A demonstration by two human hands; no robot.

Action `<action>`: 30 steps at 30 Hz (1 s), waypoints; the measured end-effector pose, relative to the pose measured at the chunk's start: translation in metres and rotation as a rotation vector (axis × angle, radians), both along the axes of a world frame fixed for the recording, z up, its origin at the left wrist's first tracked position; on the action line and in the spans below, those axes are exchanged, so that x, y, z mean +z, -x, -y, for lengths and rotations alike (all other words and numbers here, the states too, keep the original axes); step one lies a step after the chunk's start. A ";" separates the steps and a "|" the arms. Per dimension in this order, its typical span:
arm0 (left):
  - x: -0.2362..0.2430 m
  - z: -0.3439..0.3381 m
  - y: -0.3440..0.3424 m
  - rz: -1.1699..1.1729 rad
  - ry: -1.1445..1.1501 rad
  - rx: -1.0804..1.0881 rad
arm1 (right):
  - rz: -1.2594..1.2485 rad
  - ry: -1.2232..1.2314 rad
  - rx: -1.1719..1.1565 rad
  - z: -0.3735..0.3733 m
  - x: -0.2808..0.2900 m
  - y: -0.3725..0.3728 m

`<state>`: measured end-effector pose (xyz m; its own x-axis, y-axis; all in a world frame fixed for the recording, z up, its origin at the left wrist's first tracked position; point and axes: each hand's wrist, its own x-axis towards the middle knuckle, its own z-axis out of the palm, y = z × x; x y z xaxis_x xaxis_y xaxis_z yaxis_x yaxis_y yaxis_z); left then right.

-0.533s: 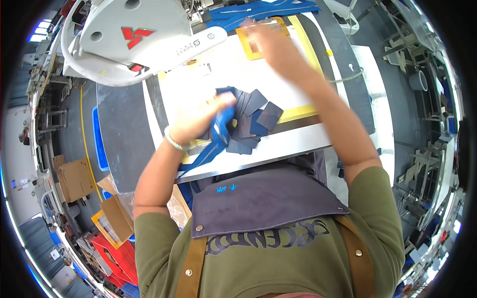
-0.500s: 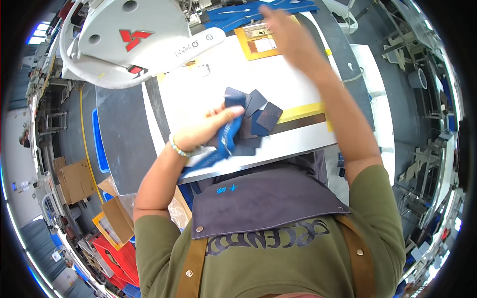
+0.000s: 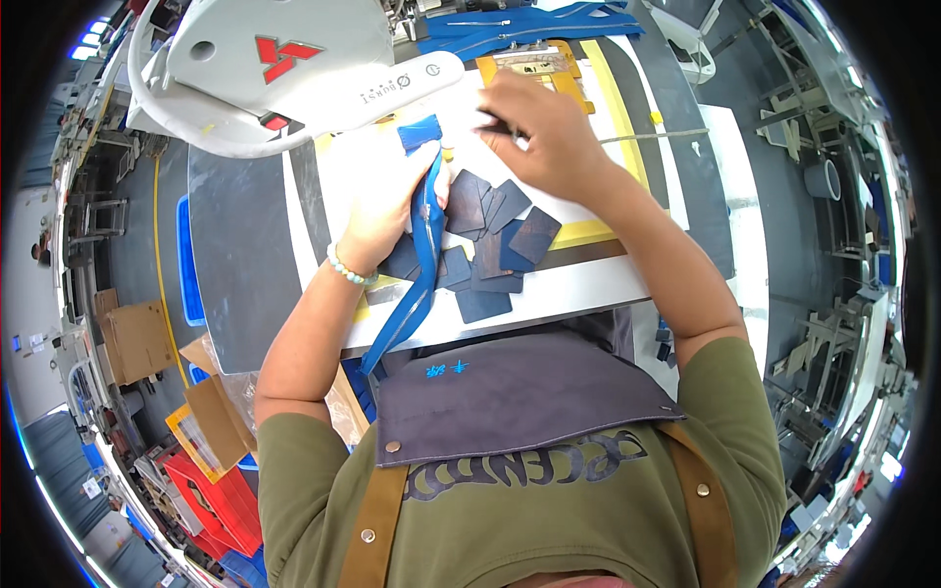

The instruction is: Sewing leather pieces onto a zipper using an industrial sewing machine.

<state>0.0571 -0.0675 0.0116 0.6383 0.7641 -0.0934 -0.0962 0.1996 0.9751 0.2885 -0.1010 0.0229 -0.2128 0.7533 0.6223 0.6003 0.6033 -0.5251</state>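
Observation:
My left hand (image 3: 388, 196), a beaded bracelet at its wrist, is closed on a blue zipper (image 3: 424, 250) over the white work surface. The zipper's long tail hangs down past the table's front edge. Above my thumb sticks out a blue piece (image 3: 420, 134), perhaps fabric or leather. Just right of it hovers my right hand (image 3: 544, 127), fingers curled inward; whatever they hold, if anything, I cannot make out. Below and between the hands lies a loose pile of dark blue rectangular patches (image 3: 488, 257), some overlapping.
The white sewing machine head (image 3: 274, 73) overhangs the table at upper left. Behind my right hand lies a yellow frame-like template (image 3: 569, 73), and beyond it several blue zippers (image 3: 529, 29). A blue bin (image 3: 191, 260) stands left of the table, with cardboard boxes (image 3: 142, 338) on the floor.
My left hand has moved up and away from the patches with the zipper, uncovering more of the pile. The right hand has come back from the far zippers toward the left one.

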 end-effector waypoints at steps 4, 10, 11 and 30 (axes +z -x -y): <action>0.000 0.012 -0.006 -0.379 -0.456 0.187 | 0.023 0.108 0.058 0.014 0.002 0.025; -0.003 0.017 -0.004 -0.743 -1.350 0.307 | -0.114 0.284 -0.031 0.018 0.007 0.037; 0.000 0.019 -0.005 -0.741 -1.349 0.309 | -0.200 0.392 -0.019 0.016 0.008 0.036; -0.013 0.007 -0.004 0.217 0.080 0.368 | 0.078 0.238 -0.002 0.009 0.004 0.017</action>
<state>0.0610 -0.0741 -0.0012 0.3366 0.9400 -0.0557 -0.3760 0.1884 0.9073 0.2713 -0.1100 0.0267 -0.2517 0.8773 0.4087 0.6458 0.4668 -0.6041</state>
